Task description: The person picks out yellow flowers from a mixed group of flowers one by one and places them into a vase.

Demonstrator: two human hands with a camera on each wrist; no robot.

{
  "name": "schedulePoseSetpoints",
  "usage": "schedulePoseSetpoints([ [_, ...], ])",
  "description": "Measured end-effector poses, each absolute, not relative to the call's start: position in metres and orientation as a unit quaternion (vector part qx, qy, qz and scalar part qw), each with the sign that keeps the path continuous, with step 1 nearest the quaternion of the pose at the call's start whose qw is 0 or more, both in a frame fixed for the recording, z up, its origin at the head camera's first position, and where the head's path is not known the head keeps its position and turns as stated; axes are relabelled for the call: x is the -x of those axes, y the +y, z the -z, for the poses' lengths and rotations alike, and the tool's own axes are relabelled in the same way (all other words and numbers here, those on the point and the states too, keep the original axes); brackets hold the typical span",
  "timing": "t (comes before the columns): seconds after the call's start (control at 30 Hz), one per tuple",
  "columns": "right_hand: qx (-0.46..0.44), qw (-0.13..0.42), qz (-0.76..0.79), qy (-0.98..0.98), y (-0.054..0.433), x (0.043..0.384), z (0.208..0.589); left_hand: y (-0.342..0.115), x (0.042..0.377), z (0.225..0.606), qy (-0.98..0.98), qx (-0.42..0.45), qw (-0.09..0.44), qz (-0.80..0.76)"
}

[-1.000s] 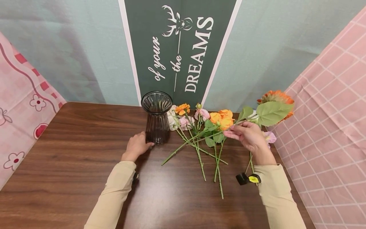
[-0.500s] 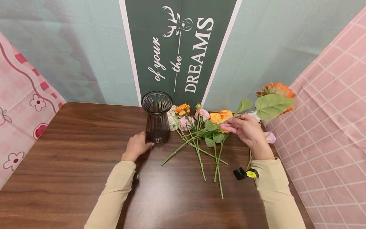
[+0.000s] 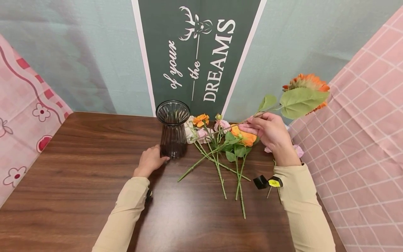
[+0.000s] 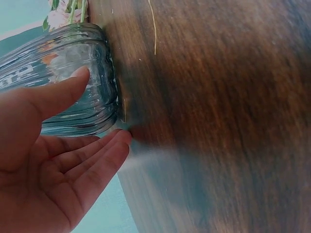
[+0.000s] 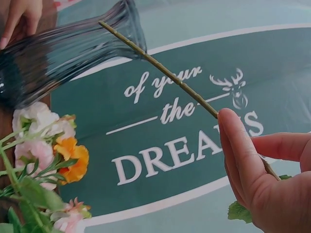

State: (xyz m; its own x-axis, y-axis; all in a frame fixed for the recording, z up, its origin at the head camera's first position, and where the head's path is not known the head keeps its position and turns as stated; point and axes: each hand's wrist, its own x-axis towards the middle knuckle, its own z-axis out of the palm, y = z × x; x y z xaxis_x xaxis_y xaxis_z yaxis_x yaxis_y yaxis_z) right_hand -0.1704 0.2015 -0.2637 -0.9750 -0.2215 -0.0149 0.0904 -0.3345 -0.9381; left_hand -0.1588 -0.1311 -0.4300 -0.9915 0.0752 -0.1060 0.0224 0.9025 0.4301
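Note:
A dark, see-through ribbed vase stands upright near the table's back edge. My left hand rests beside its base; in the left wrist view the thumb lies over the glass and the fingers reach out nearly straight below it. Raised above the loose flowers, my right hand pinches the stem of a large orange flower between thumb and fingers. That bloom, with its broad green leaf, points right and up, while the stem's cut end points left toward the vase.
Right of the vase lie several flowers: white ones, pink ones and orange roses, their green stems crossing on the brown table. A light purple flower lies beneath the right wrist. Cloth drapes enclose the table.
My right hand has lifted the orange flower up and slightly left, raising its bloom and bringing the stem clear over the orange roses. The left hand and the vase have stayed put.

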Motion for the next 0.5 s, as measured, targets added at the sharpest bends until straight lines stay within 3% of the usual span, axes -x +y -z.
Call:
schedulePoseSetpoints([
  [0.5, 0.081, 0.083, 0.828, 0.549, 0.179, 0.182, 0.235, -0.131, 0.159, 0.430, 0.974, -0.027, 0.059, -0.219],
])
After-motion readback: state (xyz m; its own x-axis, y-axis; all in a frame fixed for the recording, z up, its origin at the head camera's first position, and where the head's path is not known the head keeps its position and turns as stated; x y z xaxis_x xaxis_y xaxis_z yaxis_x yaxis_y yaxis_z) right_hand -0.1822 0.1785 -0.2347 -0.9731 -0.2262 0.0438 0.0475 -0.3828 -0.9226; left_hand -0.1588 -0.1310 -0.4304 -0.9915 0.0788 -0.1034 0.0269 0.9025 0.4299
